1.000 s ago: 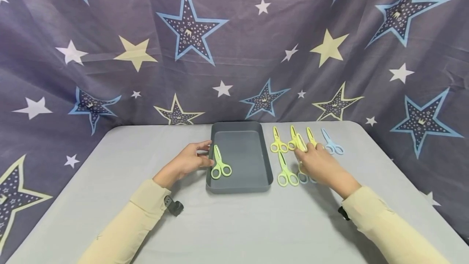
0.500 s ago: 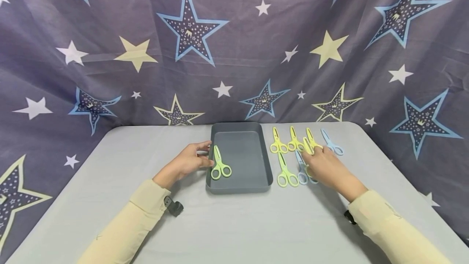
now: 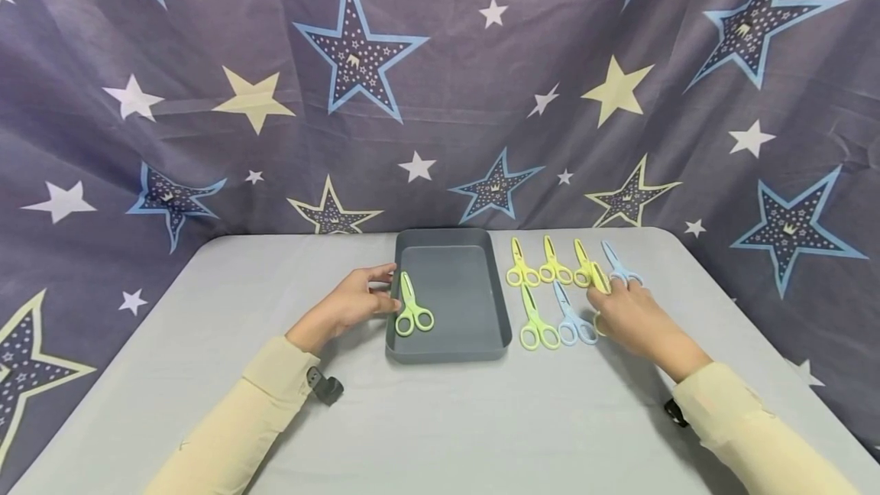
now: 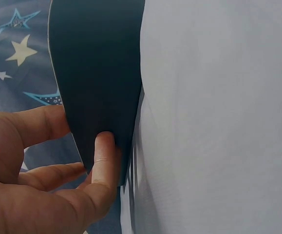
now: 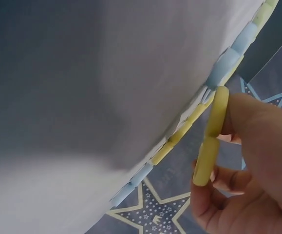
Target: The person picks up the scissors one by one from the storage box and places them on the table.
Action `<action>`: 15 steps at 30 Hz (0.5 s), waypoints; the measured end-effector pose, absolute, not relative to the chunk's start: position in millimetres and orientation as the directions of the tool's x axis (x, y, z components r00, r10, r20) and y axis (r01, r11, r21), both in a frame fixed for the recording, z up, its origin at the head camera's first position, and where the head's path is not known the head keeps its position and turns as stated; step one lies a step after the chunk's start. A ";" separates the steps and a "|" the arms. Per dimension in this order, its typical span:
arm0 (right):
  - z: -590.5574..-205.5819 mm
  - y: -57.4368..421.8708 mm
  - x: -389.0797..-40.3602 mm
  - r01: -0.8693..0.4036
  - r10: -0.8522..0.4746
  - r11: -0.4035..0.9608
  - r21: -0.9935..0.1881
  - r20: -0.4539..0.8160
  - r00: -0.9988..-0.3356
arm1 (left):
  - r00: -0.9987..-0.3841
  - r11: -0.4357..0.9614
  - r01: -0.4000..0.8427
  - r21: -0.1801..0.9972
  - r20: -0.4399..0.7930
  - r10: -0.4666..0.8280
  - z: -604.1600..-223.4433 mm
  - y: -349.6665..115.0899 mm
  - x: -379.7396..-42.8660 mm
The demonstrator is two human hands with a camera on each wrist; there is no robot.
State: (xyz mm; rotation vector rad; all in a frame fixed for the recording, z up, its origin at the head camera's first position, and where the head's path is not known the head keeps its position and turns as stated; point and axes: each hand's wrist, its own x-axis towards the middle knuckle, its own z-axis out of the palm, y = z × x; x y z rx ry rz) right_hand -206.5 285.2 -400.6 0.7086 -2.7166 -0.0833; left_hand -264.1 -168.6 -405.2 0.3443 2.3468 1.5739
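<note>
A grey rectangular tray (image 3: 447, 354) stands at the table's middle, with light green scissors (image 3: 414, 319) lying at its left inside. My left hand (image 3: 354, 304) holds the tray's left wall, its fingers at the rim in the left wrist view. To the right of the tray, my right hand (image 3: 635, 319) pinches yellow scissors (image 5: 214, 131) by their handles, above the table. Around it lie light green scissors (image 3: 539, 331) and blue scissors (image 3: 574, 327) in the near row. Three yellow scissors (image 3: 522, 273) and blue scissors (image 3: 613, 258), partly behind the hand, form the far row.
A pale cloth covers the table (image 3: 440, 434). At its far edge hangs a dark curtain (image 3: 440, 136) printed with stars. A black wrist camera (image 3: 325, 386) sits below the left sleeve cuff.
My right hand has moved to the right with the yellow scissors, uncovering the blue scissors in the near row. The left hand and the tray have stayed in place.
</note>
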 end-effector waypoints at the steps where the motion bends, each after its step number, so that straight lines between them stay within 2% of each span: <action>1: -400.7 286.8 -206.5 -0.467 -0.484 0.875 0.131 0.301 -0.822 | -0.927 0.370 0.037 0.928 -0.107 0.360 -404.8 -168.9 -264.0; 15: -395.8 302.0 -204.5 -0.570 -0.555 0.820 -0.047 0.180 -0.812 | -0.926 0.366 0.039 0.930 -0.104 0.364 -404.5 -169.4 -264.0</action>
